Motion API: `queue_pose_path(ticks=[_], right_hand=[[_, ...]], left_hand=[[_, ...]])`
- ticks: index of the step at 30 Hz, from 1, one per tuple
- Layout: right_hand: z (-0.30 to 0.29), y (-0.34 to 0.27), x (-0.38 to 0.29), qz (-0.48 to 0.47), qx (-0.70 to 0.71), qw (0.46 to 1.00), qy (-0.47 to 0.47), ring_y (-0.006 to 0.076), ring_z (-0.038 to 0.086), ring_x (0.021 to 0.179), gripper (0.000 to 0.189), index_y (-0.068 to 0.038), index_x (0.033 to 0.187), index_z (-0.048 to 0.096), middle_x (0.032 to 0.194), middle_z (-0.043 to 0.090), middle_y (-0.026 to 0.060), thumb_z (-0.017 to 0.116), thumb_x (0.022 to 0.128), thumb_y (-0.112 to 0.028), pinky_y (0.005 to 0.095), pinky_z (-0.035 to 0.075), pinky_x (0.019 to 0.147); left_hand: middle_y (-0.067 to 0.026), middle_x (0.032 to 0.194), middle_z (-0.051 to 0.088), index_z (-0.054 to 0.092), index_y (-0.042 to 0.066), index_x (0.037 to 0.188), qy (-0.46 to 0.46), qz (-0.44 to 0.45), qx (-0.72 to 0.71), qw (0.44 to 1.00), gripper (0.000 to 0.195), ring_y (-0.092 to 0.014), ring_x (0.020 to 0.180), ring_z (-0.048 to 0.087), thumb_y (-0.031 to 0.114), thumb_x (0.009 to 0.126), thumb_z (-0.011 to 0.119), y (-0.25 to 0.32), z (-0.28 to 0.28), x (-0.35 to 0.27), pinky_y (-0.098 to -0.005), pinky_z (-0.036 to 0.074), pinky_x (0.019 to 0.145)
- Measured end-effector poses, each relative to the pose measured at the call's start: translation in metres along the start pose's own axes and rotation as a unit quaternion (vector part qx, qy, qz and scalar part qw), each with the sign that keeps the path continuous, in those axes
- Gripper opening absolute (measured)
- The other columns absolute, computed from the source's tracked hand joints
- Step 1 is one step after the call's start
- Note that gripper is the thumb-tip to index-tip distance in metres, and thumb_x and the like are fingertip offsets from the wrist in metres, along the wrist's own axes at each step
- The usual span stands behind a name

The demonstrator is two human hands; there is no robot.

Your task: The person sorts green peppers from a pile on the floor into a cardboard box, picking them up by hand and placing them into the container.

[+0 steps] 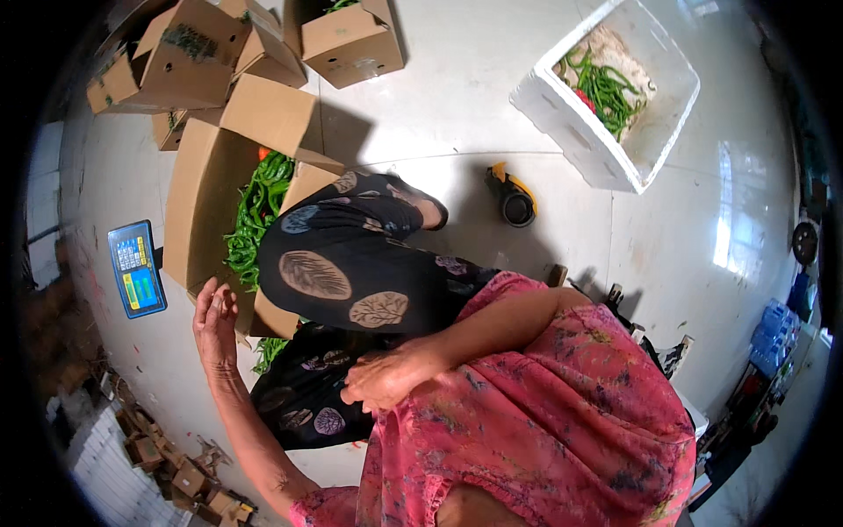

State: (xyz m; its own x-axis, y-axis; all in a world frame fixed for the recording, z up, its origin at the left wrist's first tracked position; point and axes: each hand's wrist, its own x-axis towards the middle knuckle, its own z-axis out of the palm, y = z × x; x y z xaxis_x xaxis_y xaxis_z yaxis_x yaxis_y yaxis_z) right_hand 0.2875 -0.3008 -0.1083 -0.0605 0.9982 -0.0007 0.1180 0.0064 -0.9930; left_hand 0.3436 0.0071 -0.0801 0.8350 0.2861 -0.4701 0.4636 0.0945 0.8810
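My left hand (216, 323) is raised beside the near-left corner of an open cardboard box (191, 197), its fingers loosely bent and apart, with nothing visible in it. Whether the fingertips touch the cardboard is unclear. Long green peppers (253, 217) lie heaped in the box, with a little red among them. My right hand (385, 379) rests by my lap against the pink patterned shirt, fingers curled; its palm side is hidden. My bent leg in dark leaf-print trousers covers part of the box. More green peppers (269, 352) show below the box, beside my other leg.
A scale's display panel (138, 269) stands left of the box. Other cardboard boxes (352, 46) stand at the upper left. A white foam box (566, 125) with green peppers is at upper right, and a black-and-yellow object (516, 201) lies on the tiled floor.
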Motion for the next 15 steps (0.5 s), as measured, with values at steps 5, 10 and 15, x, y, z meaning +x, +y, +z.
queue_pose_path(ticks=[5,10,15], right_hand=[[0.002,0.022,-0.005,-0.024,-0.018,0.999,0.017,0.0450,0.065,0.085,0.026,0.009,0.091,0.060,0.083,0.065,0.0283,0.065,0.086,-0.016,0.0507,0.053,0.072],[-0.002,0.020,-0.010,-0.032,-0.022,0.999,0.005,0.0445,0.066,0.086,0.026,0.009,0.093,0.061,0.084,0.066,0.0275,0.066,0.084,-0.015,0.0502,0.054,0.073],[-0.002,0.021,-0.013,-0.022,-0.018,1.000,0.001,0.0445,0.066,0.086,0.026,0.007,0.094,0.062,0.084,0.066,0.0271,0.066,0.085,-0.016,0.0500,0.054,0.074]], left_hand=[[-0.0076,0.114,0.068,0.055,0.003,0.135,0.023,-0.045,-0.030,0.998,0.044,-0.017,0.100,0.065,0.012,0.094,0.068,-0.025,-0.020,-0.003,-0.0296,0.051,0.086],[-0.0077,0.113,0.067,0.055,0.002,0.134,0.010,-0.045,-0.031,0.998,0.043,-0.018,0.099,0.065,0.013,0.094,0.067,-0.035,-0.004,-0.019,-0.0293,0.051,0.085],[-0.0073,0.111,0.067,0.057,0.002,0.132,0.025,-0.050,-0.047,0.997,0.040,-0.017,0.094,0.064,0.011,0.094,0.067,-0.044,0.013,-0.025,-0.0294,0.052,0.083]])
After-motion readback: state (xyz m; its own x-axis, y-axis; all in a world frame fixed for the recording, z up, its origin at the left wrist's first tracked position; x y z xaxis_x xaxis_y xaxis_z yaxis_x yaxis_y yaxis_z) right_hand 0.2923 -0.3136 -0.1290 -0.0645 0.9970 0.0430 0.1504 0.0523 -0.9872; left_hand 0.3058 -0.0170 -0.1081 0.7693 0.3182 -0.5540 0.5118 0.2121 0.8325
